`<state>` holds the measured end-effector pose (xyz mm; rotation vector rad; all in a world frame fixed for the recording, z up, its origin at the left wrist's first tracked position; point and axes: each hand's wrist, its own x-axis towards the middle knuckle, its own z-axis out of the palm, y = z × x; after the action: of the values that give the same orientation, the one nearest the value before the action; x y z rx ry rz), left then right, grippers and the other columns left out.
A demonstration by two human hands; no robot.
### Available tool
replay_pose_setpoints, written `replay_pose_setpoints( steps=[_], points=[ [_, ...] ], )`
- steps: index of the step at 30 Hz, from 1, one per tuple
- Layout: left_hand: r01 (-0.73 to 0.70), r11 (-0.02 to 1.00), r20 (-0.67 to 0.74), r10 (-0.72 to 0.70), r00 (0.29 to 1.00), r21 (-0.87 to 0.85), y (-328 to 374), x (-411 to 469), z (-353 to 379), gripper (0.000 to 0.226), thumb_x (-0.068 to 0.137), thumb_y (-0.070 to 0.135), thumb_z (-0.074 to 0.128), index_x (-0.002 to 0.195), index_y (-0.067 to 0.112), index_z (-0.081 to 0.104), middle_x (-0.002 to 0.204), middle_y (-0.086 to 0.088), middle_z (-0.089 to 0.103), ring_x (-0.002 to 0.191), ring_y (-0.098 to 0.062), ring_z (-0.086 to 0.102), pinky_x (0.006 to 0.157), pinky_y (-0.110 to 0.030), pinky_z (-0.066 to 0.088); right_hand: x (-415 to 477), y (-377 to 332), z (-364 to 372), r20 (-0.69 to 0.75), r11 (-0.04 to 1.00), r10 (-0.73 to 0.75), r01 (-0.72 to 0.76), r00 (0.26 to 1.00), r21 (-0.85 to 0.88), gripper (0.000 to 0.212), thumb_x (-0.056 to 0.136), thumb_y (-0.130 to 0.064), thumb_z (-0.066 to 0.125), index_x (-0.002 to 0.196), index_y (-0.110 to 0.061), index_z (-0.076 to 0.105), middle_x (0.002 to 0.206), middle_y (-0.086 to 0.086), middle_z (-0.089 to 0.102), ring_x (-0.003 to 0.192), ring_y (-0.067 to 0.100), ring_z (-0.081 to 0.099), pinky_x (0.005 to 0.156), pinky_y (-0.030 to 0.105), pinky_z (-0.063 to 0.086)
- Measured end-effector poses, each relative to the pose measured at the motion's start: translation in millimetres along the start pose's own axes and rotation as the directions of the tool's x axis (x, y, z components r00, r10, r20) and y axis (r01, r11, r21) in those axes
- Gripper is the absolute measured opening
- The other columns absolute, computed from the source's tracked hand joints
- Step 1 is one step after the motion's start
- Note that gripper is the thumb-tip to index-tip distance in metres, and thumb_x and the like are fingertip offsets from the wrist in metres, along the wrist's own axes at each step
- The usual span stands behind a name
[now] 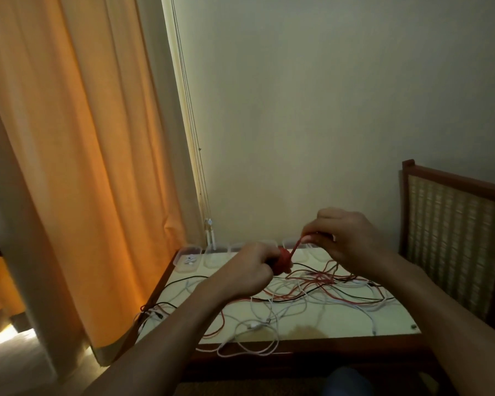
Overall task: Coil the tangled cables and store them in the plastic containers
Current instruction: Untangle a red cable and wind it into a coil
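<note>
Left hand (249, 271): closed round small red coiled cable bundle (283, 260), held above pale worktop (343, 318). Right hand (352, 241): pinching its taut free strand (296, 248). Risk: trailing length snagging in white, black and red cable tangle (297, 295), dragging it off edge. Clear plastic containers (187, 260) along back.

The left hand (247, 271) is covering much of a red coil (283, 260), its fingertips curling out of sight. The right hand (352, 241) is hiding the top of a red strand (295, 248) and some plastic containers (188, 248) along the far edge of the table (340, 324). Small white items (189, 260) in the leftmost container are showing too small to identify. The left forearm (169, 338) and right forearm (440, 310) are running off the near edge. A wood-framed chair (452, 224) is being cropped at right and an orange curtain (69, 138) at left and top, while a dark blue shape (346, 381) at the bottom is reading only as a blur.
</note>
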<state>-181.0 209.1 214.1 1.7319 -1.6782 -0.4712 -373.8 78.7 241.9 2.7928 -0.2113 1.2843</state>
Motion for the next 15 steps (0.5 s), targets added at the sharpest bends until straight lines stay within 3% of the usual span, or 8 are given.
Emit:
replay_pose_setpoints(
  steps=[4, 6, 7, 10, 12, 15],
  points=[
    [-0.013, 0.964, 0.070, 0.032, 0.997, -0.265, 17, 0, 1, 0.046, 0.077, -0.023, 0.039, 0.104, -0.009, 0.073, 0.106, -0.024, 0.074, 0.104, -0.029, 0.071, 0.086, -0.031, 0.060, 21, 3, -2, -0.052, 0.997, 0.001, 0.003, 0.999, 0.079, 0.012, 0.084, -0.029, 0.079, 0.089, -0.018, 0.078, 0.075, -0.006, 0.060, 0.068, 0.008, 0.051, 0.062, 0.024, 0.042],
    [-0.055, 0.911, 0.089, 0.099, 0.991, -0.409, 20, -1, -4, 0.050, 0.071, -0.022, 0.034, 0.101, -0.010, 0.071, 0.104, -0.028, 0.074, 0.106, -0.035, 0.071, 0.091, -0.040, 0.058, 26, 9, 1, -0.065, 0.982, 0.078, -0.065, 0.995, 0.176, 0.016, 0.083, -0.033, 0.076, 0.090, -0.020, 0.080, 0.076, -0.005, 0.064, 0.068, 0.009, 0.057, 0.064, 0.021, 0.043],
    [-0.071, 0.856, 0.082, 0.131, 0.988, -0.512, 21, -2, -7, 0.050, 0.066, -0.020, 0.033, 0.099, -0.009, 0.070, 0.101, -0.029, 0.073, 0.107, -0.037, 0.071, 0.096, -0.044, 0.056, 28, 13, 5, -0.063, 0.967, 0.125, -0.107, 0.990, 0.230, 0.015, 0.084, -0.032, 0.076, 0.091, -0.020, 0.080, 0.078, -0.004, 0.067, 0.070, 0.010, 0.060, 0.065, 0.022, 0.045],
    [-0.137, 0.624, -0.012, 0.199, 0.980, -0.770, 26, -3, -14, 0.046, 0.056, -0.011, 0.031, 0.089, -0.004, 0.064, 0.080, -0.020, 0.070, 0.097, -0.035, 0.071, 0.088, -0.037, 0.057, 25, 26, 18, 0.017, 0.873, 0.287, -0.269, 0.958, 0.406, 0.011, 0.090, -0.021, 0.072, 0.097, -0.020, 0.079, 0.088, -0.009, 0.073, 0.080, 0.002, 0.066, 0.072, 0.014, 0.047],
    [-0.154, 0.445, -0.070, 0.200, 0.977, -0.882, 33, -3, -18, 0.045, 0.056, -0.010, 0.029, 0.082, -0.002, 0.065, 0.072, -0.016, 0.066, 0.090, -0.033, 0.071, 0.083, -0.035, 0.059, 17, 30, 30, 0.085, 0.800, 0.369, -0.363, 0.926, 0.478, 0.014, 0.094, -0.019, 0.068, 0.102, -0.020, 0.079, 0.095, -0.013, 0.076, 0.087, -0.005, 0.066, 0.078, 0.012, 0.047],
    [-0.177, 0.201, -0.148, 0.151, 0.977, -0.963, 39, 0, -19, 0.054, 0.058, -0.011, 0.021, 0.080, -0.002, 0.070, 0.073, -0.017, 0.063, 0.090, -0.033, 0.072, 0.082, -0.033, 0.060, 3, 26, 51, 0.129, 0.775, 0.381, -0.392, 0.916, 0.496, 0.019, 0.096, -0.017, 0.065, 0.110, -0.019, 0.078, 0.103, -0.014, 0.077, 0.098, 0.000, 0.069, 0.087, 0.017, 0.050]
  ],
)
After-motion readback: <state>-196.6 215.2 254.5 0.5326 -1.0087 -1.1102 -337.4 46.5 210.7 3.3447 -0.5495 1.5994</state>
